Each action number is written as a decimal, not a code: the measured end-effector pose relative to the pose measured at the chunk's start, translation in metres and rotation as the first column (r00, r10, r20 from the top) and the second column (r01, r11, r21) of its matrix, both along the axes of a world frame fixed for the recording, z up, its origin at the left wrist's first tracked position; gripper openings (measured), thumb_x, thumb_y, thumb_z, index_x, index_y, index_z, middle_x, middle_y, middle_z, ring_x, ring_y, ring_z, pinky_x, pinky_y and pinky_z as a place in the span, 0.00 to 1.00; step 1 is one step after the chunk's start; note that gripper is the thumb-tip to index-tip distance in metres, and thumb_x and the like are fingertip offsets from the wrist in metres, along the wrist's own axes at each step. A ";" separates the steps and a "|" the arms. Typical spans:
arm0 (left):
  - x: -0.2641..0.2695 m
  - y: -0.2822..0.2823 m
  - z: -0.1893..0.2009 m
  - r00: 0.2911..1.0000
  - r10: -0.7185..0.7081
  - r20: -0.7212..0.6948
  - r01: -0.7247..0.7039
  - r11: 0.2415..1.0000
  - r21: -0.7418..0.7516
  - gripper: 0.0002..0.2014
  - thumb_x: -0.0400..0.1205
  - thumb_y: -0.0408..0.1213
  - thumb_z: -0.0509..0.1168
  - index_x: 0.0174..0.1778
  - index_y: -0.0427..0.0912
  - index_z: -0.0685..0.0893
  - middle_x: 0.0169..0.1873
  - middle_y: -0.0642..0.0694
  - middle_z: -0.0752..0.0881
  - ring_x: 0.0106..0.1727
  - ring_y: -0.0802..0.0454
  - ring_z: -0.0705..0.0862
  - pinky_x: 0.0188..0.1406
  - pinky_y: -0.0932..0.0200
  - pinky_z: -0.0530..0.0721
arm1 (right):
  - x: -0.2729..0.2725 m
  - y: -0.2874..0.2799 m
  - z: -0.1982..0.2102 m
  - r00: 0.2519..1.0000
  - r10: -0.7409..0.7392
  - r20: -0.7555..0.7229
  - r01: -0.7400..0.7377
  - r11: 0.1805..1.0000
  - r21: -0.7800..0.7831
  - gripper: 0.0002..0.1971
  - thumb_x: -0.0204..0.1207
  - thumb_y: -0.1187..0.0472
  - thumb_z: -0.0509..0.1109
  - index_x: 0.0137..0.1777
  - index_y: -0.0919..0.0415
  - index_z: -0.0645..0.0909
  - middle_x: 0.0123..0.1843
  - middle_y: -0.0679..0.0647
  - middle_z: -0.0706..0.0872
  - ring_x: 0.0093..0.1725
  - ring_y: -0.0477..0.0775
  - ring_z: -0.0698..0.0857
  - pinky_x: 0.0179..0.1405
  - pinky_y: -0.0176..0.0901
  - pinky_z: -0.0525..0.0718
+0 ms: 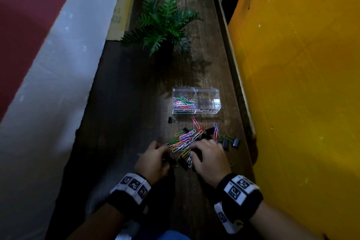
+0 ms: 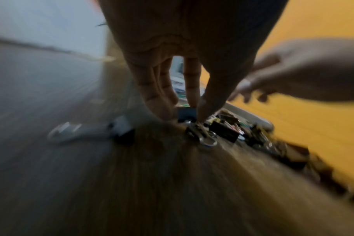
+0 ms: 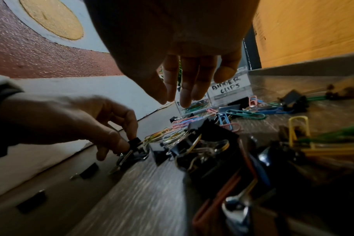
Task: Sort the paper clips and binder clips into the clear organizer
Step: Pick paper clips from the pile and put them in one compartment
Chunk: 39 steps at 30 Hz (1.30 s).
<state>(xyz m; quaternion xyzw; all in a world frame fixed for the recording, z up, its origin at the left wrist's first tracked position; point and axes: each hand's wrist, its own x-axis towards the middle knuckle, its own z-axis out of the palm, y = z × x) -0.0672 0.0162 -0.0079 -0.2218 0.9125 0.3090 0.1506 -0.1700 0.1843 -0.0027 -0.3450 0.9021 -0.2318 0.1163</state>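
Observation:
The clear organizer (image 1: 196, 111) has two compartments: the left holds coloured paper clips (image 1: 183, 101), and the right, labelled binder clips (image 3: 226, 87), looks empty. In front of it lies a mixed pile of paper clips (image 1: 186, 139) and black binder clips (image 3: 194, 153). My left hand (image 1: 163, 150) is at the pile's left edge. There it pinches a small black binder clip (image 2: 186, 113) between thumb and fingers (image 2: 166, 102), low over the table. My right hand (image 3: 182, 99) hovers over the pile's right side with relaxed fingers, holding nothing.
A potted fern (image 1: 163, 23) stands behind the organizer. A yellow panel (image 1: 292, 84) and a raised table rim (image 1: 231, 60) run along the right, and a white wall (image 1: 58, 76) along the left. One binder clip (image 1: 172, 120) lies apart, and more binder clips (image 1: 230, 142) sit at the right.

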 end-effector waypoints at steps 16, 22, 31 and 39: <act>0.017 -0.006 -0.016 0.996 -0.007 -0.093 0.012 0.999 0.053 0.22 0.72 0.44 0.70 0.64 0.50 0.81 0.57 0.46 0.81 0.57 0.44 0.82 0.54 0.56 0.80 | 0.010 -0.040 -0.016 0.939 0.330 0.097 -0.344 0.904 0.256 0.20 0.74 0.50 0.69 0.66 0.48 0.80 0.59 0.52 0.78 0.62 0.58 0.75 0.60 0.54 0.70; 0.018 -0.018 -0.028 0.989 -0.004 -0.148 0.023 0.991 0.130 0.17 0.67 0.48 0.64 0.52 0.57 0.79 0.48 0.48 0.84 0.49 0.44 0.85 0.47 0.55 0.83 | 0.002 -0.044 -0.019 0.920 0.387 0.064 -0.392 0.897 0.203 0.16 0.74 0.47 0.69 0.60 0.49 0.83 0.54 0.52 0.80 0.57 0.56 0.76 0.55 0.52 0.71; 0.018 -0.023 -0.035 0.976 -0.067 -0.207 0.098 0.985 0.141 0.17 0.69 0.53 0.61 0.53 0.58 0.73 0.46 0.49 0.83 0.46 0.47 0.84 0.43 0.57 0.82 | 0.003 -0.039 -0.024 0.925 0.371 0.080 -0.378 0.918 0.118 0.15 0.72 0.45 0.68 0.56 0.49 0.85 0.50 0.49 0.81 0.54 0.54 0.78 0.55 0.54 0.74; 0.021 -0.025 -0.039 0.969 -0.079 -0.235 0.115 0.983 0.141 0.15 0.69 0.55 0.60 0.49 0.57 0.72 0.40 0.50 0.82 0.42 0.48 0.83 0.40 0.59 0.75 | 0.000 -0.046 -0.023 0.919 0.246 0.308 -0.248 0.968 -0.031 0.11 0.70 0.46 0.67 0.46 0.48 0.87 0.45 0.44 0.85 0.50 0.48 0.83 0.56 0.50 0.77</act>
